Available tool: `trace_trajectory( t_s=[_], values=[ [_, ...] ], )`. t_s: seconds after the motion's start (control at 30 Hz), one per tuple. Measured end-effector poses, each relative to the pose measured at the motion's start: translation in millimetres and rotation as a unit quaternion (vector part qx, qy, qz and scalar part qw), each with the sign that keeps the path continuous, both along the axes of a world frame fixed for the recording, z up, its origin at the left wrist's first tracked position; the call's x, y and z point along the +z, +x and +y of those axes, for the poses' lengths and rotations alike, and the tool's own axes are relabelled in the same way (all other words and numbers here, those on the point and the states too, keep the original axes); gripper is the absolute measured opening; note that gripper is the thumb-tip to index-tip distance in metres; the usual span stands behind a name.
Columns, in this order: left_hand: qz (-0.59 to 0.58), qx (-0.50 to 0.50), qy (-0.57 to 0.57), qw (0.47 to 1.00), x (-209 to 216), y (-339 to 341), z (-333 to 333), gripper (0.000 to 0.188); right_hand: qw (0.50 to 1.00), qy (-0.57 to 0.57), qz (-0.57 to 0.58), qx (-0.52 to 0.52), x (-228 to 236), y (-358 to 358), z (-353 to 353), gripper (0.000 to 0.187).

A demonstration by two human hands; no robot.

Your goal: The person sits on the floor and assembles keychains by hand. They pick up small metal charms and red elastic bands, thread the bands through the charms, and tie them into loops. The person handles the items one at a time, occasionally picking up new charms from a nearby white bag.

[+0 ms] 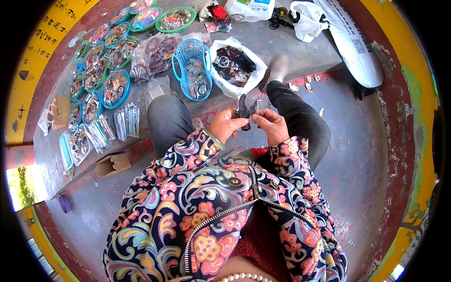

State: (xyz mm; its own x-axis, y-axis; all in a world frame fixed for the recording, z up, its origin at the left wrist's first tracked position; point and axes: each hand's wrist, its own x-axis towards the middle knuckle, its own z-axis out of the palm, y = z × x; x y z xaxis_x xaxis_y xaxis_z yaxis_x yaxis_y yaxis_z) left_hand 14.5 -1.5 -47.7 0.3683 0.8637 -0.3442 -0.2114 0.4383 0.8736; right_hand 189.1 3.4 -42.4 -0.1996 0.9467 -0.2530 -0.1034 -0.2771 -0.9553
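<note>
Above the gap between my knees, my two hands meet at a small dark, branching object (pixel 244 111). My left hand (pixel 224 124) is closed around its lower left side, with the thumb pressed along it. My right hand (pixel 273 125) pinches at its right edge, beside a thin, pale, shiny bit (pixel 258 104). The object's exact kind is too small to make out. Just beyond my hands stands a white plastic bag (pixel 256 77), open at the top, with dark and silvery trinkets inside. Left of it is a blue plastic basket (pixel 181 77) holding more small pieces.
Round baskets of small trinkets (pixel 176 19) crowd the grey ledge at the left. Bundles of slim packaged items (pixel 127 122) and a cardboard box (pixel 112 165) lie nearer. A long silvery-white package (pixel 354 49) rests at the far right. Small pale scraps (pixel 308 86) lie near my right shoe (pixel 279 66).
</note>
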Motion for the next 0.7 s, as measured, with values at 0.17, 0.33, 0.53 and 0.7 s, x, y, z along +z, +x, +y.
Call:
trace_trajectory(
  t_s=[0.17, 0.33, 0.53, 0.7],
  values=[
    [0.064, -0.082, 0.001, 0.995, -1.5, 1.0, -1.8, 0.018, 0.999, -0.005, 0.007, -0.041, 6.2, 0.8, 2.1, 0.021],
    [0.059, -0.096, -0.005, 0.994, 0.3, 0.9, -1.9, 0.019, 0.999, 0.003, 0.02, -0.041, -6.5, 7.6, 2.7, 0.02],
    [0.026, -0.056, -0.012, 0.998, 2.6, 2.8, -1.4, 0.023, 0.994, -0.021, 0.078, -0.069, -7.0, 6.2, 2.2, 0.016],
    [0.036, -0.067, -0.004, 0.997, 3.3, 0.4, -2.0, 0.024, 0.992, -0.026, 0.102, -0.069, -7.8, 7.3, 2.9, 0.025]
  ],
)
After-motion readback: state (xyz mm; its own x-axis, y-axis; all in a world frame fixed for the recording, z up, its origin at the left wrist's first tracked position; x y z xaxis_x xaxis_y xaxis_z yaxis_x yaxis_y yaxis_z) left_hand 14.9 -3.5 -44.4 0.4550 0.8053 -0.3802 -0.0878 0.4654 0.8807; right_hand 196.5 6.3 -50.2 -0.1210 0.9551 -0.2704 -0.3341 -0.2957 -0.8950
